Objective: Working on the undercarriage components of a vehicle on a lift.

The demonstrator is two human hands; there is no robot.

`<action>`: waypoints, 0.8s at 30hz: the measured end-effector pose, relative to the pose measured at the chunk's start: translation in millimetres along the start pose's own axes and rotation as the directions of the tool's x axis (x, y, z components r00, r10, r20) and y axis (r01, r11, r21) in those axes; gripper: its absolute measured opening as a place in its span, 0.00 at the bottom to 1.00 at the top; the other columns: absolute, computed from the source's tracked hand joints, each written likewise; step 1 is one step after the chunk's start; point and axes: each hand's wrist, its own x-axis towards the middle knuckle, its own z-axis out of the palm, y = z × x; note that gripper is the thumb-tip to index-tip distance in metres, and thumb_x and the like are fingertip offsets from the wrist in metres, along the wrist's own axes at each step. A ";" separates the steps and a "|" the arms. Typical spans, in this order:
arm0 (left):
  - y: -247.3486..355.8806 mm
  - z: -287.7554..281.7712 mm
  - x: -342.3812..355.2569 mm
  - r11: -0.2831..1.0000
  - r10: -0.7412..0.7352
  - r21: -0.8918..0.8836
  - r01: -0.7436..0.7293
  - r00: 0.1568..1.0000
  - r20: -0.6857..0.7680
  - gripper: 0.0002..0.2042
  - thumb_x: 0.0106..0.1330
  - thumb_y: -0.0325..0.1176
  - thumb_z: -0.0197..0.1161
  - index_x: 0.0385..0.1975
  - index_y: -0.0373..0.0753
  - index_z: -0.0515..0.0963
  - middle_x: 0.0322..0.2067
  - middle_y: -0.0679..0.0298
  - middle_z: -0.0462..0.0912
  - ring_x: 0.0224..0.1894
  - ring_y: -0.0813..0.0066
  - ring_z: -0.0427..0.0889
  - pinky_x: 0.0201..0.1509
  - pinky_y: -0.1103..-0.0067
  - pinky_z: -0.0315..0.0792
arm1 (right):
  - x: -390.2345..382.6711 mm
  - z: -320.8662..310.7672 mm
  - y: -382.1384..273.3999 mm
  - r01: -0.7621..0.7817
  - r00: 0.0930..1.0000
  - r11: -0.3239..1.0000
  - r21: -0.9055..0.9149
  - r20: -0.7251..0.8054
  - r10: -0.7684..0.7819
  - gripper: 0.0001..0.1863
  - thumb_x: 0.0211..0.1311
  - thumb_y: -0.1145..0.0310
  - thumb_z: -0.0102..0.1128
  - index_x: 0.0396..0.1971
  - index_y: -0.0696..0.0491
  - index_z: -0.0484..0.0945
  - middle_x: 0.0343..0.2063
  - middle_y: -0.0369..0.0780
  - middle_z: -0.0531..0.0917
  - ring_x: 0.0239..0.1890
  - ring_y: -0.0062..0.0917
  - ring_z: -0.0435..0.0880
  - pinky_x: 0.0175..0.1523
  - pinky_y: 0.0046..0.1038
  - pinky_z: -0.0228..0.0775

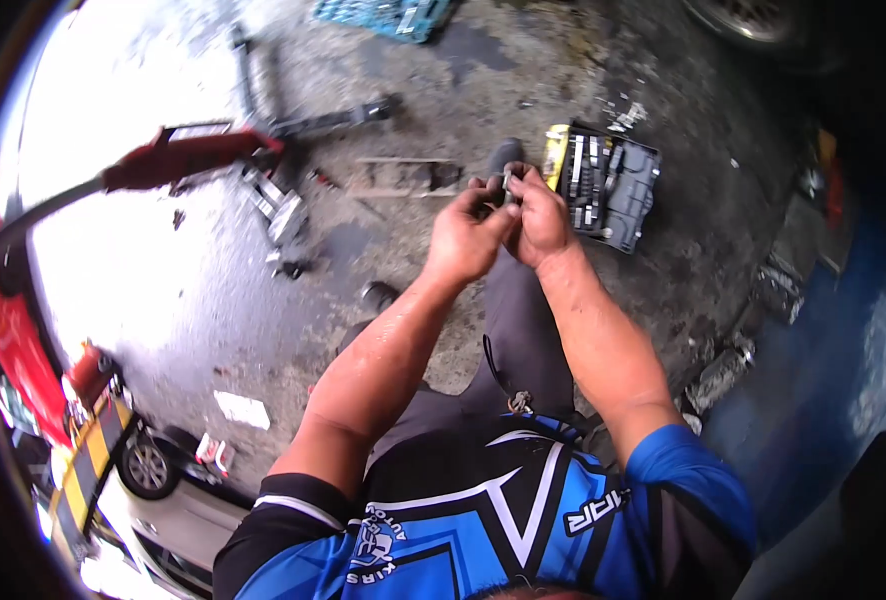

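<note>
My left hand [468,234] and my right hand [543,220] meet in front of me, over my leg and shoe. Both have their fingers closed, pinching a small metallic piece [508,186] between them. The piece is mostly covered by the fingertips, and its exact kind is too small to make out. Just right of my hands, an open dark tool case [631,205] lies on the floor, with several shiny socket-like tools in one half. A yellow strip [556,155] runs along its left edge.
A red hoist arm [188,160] with dark legs stands at the left. On the floor are a flat rectangular frame [403,178], a white sheet [242,410] and a blue tool case [388,15]. A car [178,510] is at lower left, a wheel [753,18] at upper right.
</note>
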 end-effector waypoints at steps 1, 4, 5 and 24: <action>1.9 -14.7 -26.1 1.000 0.025 0.003 -0.025 0.998 -0.062 0.22 0.61 0.37 0.66 0.51 0.27 0.75 0.47 0.48 0.82 0.54 0.69 0.78 0.58 0.76 0.69 | -17.4 13.0 26.8 -0.001 1.000 0.998 -0.056 0.021 0.002 0.07 0.65 0.76 0.44 0.41 0.55 0.70 0.36 0.42 0.79 0.44 0.34 0.79 0.55 0.35 0.72; -37.8 -68.3 -79.9 0.976 0.183 0.125 -0.179 0.983 -0.020 0.19 0.63 0.39 0.63 0.47 0.31 0.77 0.44 0.45 0.82 0.49 0.57 0.82 0.53 0.72 0.73 | -59.8 39.8 87.2 0.013 0.998 0.998 -0.057 0.054 -0.010 0.10 0.64 0.75 0.44 0.44 0.53 0.68 0.38 0.43 0.79 0.43 0.32 0.80 0.47 0.32 0.73; -46.3 -91.5 -101.2 0.974 0.192 0.130 -0.185 0.980 -0.044 0.19 0.63 0.39 0.63 0.47 0.31 0.77 0.44 0.45 0.82 0.49 0.57 0.82 0.53 0.72 0.73 | -69.6 44.0 104.6 0.023 0.999 0.996 -0.086 0.035 -0.020 0.11 0.64 0.76 0.43 0.46 0.53 0.68 0.39 0.42 0.79 0.43 0.32 0.80 0.44 0.31 0.74; -60.8 -265.6 -321.9 -0.081 0.005 -0.946 -0.312 0.949 -0.314 0.11 0.65 0.41 0.49 0.25 0.41 0.68 0.23 0.64 0.70 0.29 0.69 0.69 0.41 0.67 0.65 | -242.4 165.2 246.7 -0.089 0.901 0.754 -0.651 0.270 0.340 0.08 0.69 0.67 0.56 0.42 0.55 0.74 0.26 0.33 0.78 0.20 0.12 0.72 0.23 0.16 0.65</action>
